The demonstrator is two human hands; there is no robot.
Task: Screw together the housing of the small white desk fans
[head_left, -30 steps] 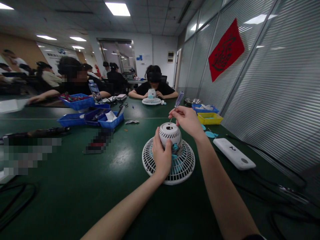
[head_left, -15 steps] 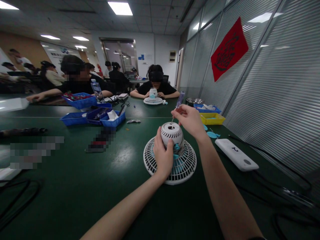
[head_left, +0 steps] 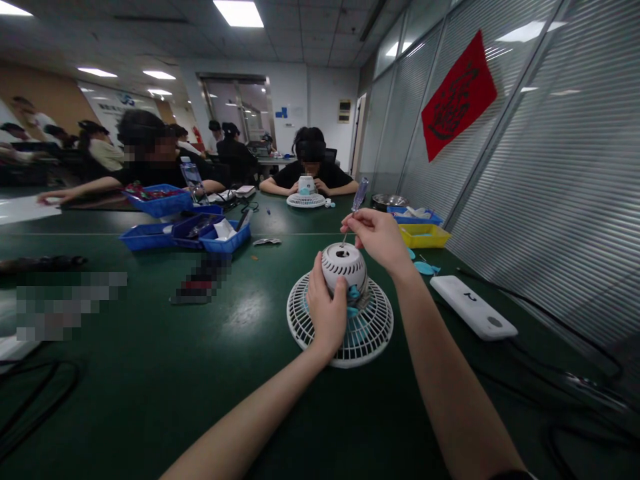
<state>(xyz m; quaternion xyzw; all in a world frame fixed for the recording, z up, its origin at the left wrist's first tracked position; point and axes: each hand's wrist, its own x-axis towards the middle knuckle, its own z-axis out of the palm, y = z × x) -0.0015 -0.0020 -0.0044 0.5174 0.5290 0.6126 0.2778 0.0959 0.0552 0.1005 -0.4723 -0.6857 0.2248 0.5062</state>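
Observation:
A white fan (head_left: 376,333) lies grille-down on the green table, with pale blue blades visible through its slats. Its round, slotted motor housing (head_left: 344,268) points up and has a dark opening in the top. My left hand (head_left: 327,308) is wrapped round the left and near side of that housing. Above it, my right hand (head_left: 377,237) pinches a screwdriver (head_left: 360,195) with a clear purplish handle. The shaft slants down and its tip meets the top of the housing near the opening; a screw there is too small to make out.
Blue bins (head_left: 225,237) holding parts stand to the left. At the right are a yellow bin (head_left: 425,235), light blue pieces (head_left: 425,268), a white power bank-like box (head_left: 473,308), black cables and a metal bowl (head_left: 389,201). Across the table, a person (head_left: 309,163) handles a similar fan.
The screwdriver handle leans slightly differently and my right fingers have shifted a little on it. My left hand and the fan stay in place. A co-worker's hand at far left has moved left.

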